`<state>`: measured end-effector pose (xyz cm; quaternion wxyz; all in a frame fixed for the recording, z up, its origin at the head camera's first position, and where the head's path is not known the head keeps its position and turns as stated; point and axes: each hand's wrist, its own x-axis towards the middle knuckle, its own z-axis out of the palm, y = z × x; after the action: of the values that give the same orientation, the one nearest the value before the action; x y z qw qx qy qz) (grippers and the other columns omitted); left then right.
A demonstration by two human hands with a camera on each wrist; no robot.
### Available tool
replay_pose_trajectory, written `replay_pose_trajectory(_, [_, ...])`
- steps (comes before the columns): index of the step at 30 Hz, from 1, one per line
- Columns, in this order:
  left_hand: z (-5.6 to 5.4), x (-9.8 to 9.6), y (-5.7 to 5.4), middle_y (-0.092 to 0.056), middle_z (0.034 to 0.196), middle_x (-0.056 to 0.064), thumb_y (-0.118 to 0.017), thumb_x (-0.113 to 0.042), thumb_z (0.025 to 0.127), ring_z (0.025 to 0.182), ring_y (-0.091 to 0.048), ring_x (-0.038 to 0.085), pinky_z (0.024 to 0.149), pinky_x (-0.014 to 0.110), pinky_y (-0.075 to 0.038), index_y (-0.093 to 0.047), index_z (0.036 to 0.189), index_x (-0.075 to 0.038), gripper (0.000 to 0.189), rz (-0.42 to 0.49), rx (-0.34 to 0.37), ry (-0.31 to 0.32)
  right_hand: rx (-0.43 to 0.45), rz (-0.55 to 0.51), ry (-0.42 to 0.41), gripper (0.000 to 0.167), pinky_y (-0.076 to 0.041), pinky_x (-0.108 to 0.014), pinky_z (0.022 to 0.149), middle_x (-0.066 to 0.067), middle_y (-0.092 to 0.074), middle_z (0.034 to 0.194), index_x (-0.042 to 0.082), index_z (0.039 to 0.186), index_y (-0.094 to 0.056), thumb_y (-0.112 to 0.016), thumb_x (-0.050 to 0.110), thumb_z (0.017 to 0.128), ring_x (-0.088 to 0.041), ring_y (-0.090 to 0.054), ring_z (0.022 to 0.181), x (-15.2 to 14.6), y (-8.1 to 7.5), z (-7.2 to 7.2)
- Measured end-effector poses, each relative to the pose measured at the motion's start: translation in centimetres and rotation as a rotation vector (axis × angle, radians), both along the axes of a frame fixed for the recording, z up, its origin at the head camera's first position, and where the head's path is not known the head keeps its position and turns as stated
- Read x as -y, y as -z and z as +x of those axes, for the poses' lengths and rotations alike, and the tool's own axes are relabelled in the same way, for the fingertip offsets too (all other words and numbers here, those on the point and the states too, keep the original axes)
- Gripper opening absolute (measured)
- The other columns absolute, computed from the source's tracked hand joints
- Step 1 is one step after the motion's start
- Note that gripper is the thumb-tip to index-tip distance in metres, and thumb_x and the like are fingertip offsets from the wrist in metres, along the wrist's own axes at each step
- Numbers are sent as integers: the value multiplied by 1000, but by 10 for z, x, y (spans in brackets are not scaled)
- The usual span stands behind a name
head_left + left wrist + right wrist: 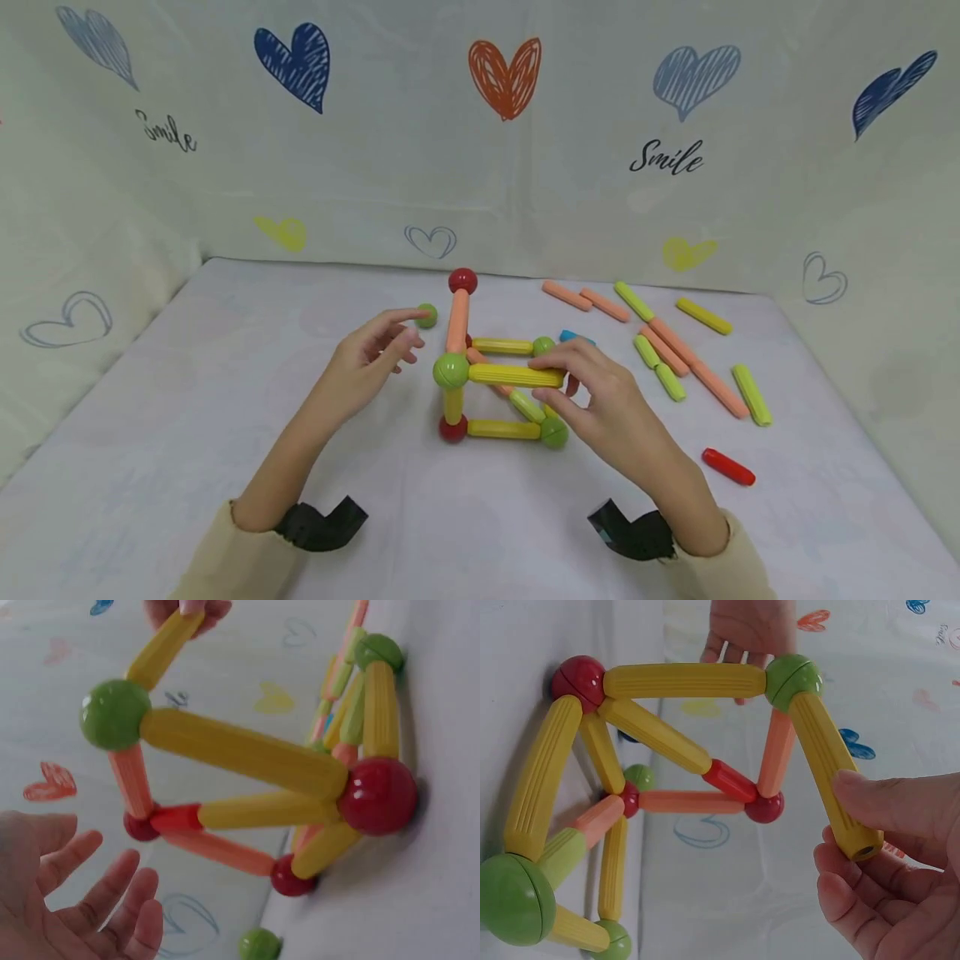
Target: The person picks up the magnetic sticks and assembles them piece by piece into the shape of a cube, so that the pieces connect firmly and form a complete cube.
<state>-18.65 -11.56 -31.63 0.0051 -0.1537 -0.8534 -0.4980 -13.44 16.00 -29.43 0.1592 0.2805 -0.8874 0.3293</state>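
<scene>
Head view: my right hand point(600, 387) pinches a yellow rod point(510, 375), joined to a green ball point(451, 371) left of its fingers; my left hand point(367, 354) is loose, empty. Joining seems in hand; next likely calls for capping the pinched end.

Free tabletop point(480, 517), stick frame point(504, 375) beyond

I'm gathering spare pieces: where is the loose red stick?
In the head view, the loose red stick lies on the right of the table, below the rightmost lime stick and right of the right hand.
</scene>
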Motion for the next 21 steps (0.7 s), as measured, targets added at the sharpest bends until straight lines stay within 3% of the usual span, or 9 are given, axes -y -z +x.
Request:
replay_pose_trajectory(4, [-15, 15, 14, -56, 116, 11, -51, -27, 96, 101, -54, 28, 82, 35, -50, -49, 132, -18, 37, 59, 125, -129, 24, 0, -2, 32, -44, -17, 61, 2, -58, 100, 8, 108, -63, -74, 9, 78, -7, -48, 79, 1, 0, 0])
replay_pose_trajectory(8, [-25, 26, 29, -51, 124, 15, -49, -23, 97, 109, -50, 30, 87, 38, -47, -46, 135, -15, 39, 35, 213, -185, 39, 1, -1, 32, -45, -18, 61, 1, -58, 100, 8, 108, -63, -74, 10, 78, -9, -49, 78, 1, -1, 1])
replay_pose_trajectory(12, [-34, 34, 44, -50, 127, 22, -51, -24, 96, 114, -50, 34, 91, 43, -43, -39, 138, -10, 47, -73, 235, -178, 44, 6, 1, 32, -45, -18, 61, 0, -58, 100, 8, 108, -63, -74, 10, 78, -9, -50, 78, 1, 0, 1])
replay_pose_trajectory(16, [-42, 39, 56, -52, 120, 25, -53, -23, 94, 110, -51, 35, 93, 44, -41, -33, 140, -3, 54, -178, 186, -137, 49, 12, 12, 32, -45, -18, 61, 1, -59, 100, 8, 108, -63, -74, 10, 77, -8, -49, 78, 0, -1, 1])
replay_pose_trajectory(21, [-52, 43, 58, -55, 103, 19, -53, -27, 94, 89, -51, 26, 76, 32, -40, -30, 141, -3, 57, -246, 142, -92, 48, 16, 15, 32, -45, -18, 61, 1, -59, 99, 8, 107, -63, -74, 9, 77, -7, -49, 78, -1, -1, 0])
